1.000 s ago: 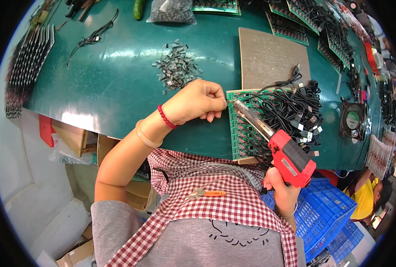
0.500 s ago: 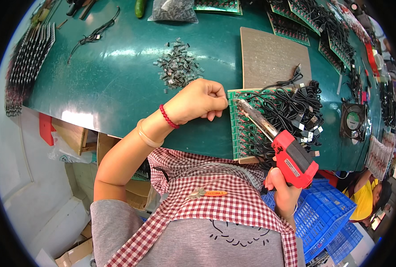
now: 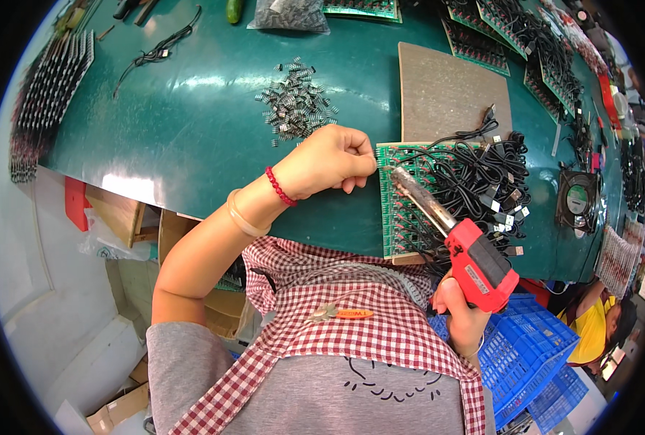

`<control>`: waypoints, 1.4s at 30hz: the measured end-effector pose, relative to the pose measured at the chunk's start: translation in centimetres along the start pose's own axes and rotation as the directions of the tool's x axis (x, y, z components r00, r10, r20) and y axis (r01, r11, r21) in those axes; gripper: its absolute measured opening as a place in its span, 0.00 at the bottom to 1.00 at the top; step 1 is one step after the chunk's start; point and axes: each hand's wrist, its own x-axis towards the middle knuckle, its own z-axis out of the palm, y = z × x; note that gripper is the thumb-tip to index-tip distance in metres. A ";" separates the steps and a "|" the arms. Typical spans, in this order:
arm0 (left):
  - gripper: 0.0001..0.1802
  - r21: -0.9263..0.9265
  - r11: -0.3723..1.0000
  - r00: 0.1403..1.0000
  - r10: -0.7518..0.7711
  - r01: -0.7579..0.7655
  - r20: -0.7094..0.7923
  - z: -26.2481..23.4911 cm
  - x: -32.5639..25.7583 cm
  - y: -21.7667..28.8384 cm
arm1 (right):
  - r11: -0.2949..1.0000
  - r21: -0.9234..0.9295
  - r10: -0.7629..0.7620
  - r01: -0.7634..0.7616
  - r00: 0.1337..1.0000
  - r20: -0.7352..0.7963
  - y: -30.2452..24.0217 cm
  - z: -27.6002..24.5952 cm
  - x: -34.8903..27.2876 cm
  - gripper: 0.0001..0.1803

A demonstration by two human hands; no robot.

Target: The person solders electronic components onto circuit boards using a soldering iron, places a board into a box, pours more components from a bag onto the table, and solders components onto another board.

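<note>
My left hand (image 3: 340, 161) is closed in a pinch at the far left corner of a green circuit board panel (image 3: 393, 225). Whatever its fingertips grip there is too small and hidden to make out. In my right hand (image 3: 461, 308) is a red and black soldering gun (image 3: 478, 264), held by its grip. Its metal barrel slants far and left over the board, with the tip close to my left fingertips. Black USB cables (image 3: 474, 181) lie bunched across the panel's right part. Beyond my left hand is a loose pile of small black parts with metal pins (image 3: 298, 105).
A brown board (image 3: 449, 87) lies beyond the panel. More panels with cables (image 3: 482, 47) are at the far right, near a black fan (image 3: 577, 199). Stacked boards (image 3: 50, 101) stand at left. Blue crates (image 3: 518, 355) are below the table; a person in yellow (image 3: 592, 330) is at right.
The table and its contents have shifted slightly right and up in view. The soldering gun's tip sits slightly nearer to me on the panel. Both hands keep their grips.
</note>
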 end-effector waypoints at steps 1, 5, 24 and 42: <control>0.06 -0.003 1.000 1.000 0.003 -0.003 0.001 0.0 0.0 0.0 | 0.998 0.062 0.034 -0.032 0.999 -0.031 -0.2 0.1 0.0 0.11; 0.07 0.025 1.000 1.000 -0.008 0.008 0.001 0.0 -0.1 0.1 | 0.992 0.126 0.025 -0.013 0.995 -0.096 -0.2 -0.2 -0.2 0.17; 0.10 0.962 0.220 0.807 0.533 0.159 -0.255 0.4 -0.8 0.8 | 0.971 0.208 -0.090 0.119 0.985 -0.145 -0.6 -1.0 -0.3 0.17; 0.01 0.889 0.363 0.589 0.796 -0.279 -0.141 -1.8 -2.0 1.4 | 0.930 0.368 -0.003 0.017 0.999 -0.038 -0.8 -1.4 -0.3 0.16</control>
